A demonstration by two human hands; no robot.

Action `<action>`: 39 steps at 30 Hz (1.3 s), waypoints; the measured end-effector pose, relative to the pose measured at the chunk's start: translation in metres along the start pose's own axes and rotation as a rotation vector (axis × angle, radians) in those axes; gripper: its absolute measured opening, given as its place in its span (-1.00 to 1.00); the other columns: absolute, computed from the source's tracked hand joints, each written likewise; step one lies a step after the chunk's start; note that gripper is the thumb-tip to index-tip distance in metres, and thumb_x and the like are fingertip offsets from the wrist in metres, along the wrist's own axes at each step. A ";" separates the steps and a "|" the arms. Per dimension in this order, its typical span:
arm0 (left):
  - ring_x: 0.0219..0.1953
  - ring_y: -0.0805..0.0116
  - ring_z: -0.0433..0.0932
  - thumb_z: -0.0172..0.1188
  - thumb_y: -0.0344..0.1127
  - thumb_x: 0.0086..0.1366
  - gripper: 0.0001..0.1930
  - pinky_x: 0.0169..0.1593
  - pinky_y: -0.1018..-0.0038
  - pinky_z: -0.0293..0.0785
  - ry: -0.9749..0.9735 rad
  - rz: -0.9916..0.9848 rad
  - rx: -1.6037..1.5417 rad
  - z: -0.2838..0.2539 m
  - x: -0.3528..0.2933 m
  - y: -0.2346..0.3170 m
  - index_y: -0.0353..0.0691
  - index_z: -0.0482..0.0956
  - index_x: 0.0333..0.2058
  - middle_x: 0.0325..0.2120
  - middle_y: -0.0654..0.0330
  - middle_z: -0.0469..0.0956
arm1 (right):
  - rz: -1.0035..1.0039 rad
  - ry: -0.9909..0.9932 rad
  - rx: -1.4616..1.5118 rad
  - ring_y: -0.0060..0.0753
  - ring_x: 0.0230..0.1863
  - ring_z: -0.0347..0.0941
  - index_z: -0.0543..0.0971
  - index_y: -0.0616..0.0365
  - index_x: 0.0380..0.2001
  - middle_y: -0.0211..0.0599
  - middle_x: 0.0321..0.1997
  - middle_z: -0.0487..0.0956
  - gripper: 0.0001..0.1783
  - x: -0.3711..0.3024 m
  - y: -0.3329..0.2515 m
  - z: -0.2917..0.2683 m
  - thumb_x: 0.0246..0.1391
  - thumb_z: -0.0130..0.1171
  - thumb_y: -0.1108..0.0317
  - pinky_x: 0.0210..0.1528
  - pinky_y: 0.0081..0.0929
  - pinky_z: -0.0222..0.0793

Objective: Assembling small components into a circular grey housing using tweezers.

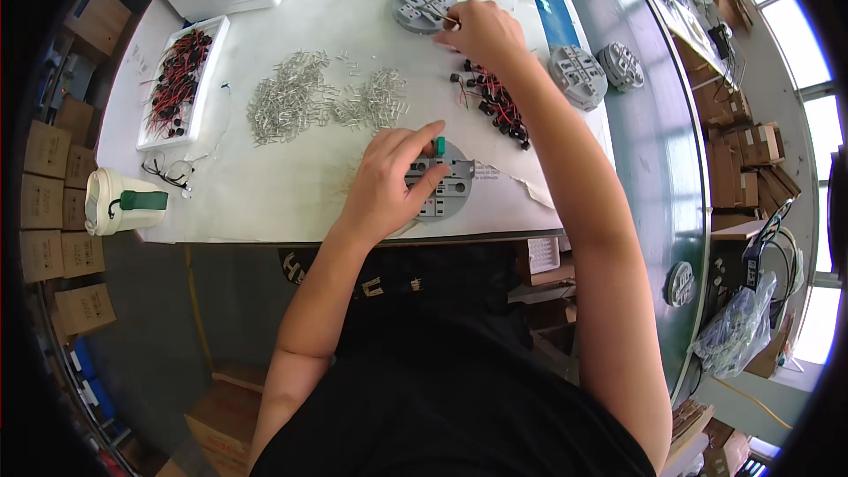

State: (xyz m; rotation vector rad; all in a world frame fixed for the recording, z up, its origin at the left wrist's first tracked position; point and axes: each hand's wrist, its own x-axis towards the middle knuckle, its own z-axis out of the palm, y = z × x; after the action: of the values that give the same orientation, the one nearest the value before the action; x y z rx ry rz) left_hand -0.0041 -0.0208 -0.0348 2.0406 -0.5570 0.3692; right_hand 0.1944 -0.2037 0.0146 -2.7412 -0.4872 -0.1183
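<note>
Close to the table's front edge, my left hand (pixel 385 178) rests at the left side of a grey round fixture (pixel 458 187) with raised blocks and slots. Thumb and index finger are curved apart, with a small green block (pixel 440 146) between them; a firm grip on it does not show. Farther off, my right hand (pixel 488 34) pinches a thin rod-like piece (pixel 449 18) over the right side of a second grey round fixture (pixel 417 14). Its exact kind is too small to tell.
Loose clear small parts (pixel 296 97) lie in heaps at mid-table. Black components with red wires (pixel 502 106) lie under my right forearm; more fill a white tray (pixel 212 62). More grey fixtures (pixel 579 77) stand right. A cup (pixel 110 201) and glasses (pixel 170 172) sit left.
</note>
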 end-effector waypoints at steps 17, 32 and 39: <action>0.07 0.14 0.62 0.54 -0.27 0.26 -0.36 0.15 0.20 0.56 0.294 0.040 -0.150 -0.029 0.013 0.012 -0.20 0.55 0.28 0.01 0.05 0.66 | 0.069 0.202 0.668 -0.44 -0.39 0.59 0.79 0.18 -0.08 -0.30 -0.33 0.74 -0.73 -0.137 -0.044 -0.047 0.14 0.49 0.40 -0.26 -0.47 0.49; -0.38 0.51 0.69 0.49 -0.43 0.33 -0.79 -0.27 0.56 0.60 0.066 -0.242 -0.418 -0.038 0.008 0.041 -0.38 0.77 -0.11 -0.38 0.19 0.75 | 0.062 0.174 0.958 -0.73 -0.28 0.56 0.74 0.27 -0.10 -0.44 -0.24 0.74 -0.76 -0.201 -0.072 -0.019 0.17 0.50 0.55 -0.22 -0.64 0.52; -0.41 0.63 0.61 0.40 -0.42 0.40 -0.84 -0.33 0.59 0.54 -0.064 -0.429 -0.653 -0.035 0.007 0.040 -0.44 0.72 -0.21 -0.46 0.24 0.70 | 0.197 0.101 1.175 -0.68 -0.20 0.59 0.70 0.34 -0.06 -0.42 -0.21 0.74 -0.78 -0.214 -0.068 -0.008 0.24 0.46 0.55 -0.12 -0.63 0.54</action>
State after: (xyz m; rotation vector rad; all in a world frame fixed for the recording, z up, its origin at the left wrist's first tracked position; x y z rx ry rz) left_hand -0.0202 -0.0101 0.0150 1.4801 -0.2176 -0.1291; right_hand -0.0304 -0.2145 0.0138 -1.6001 -0.1497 0.0697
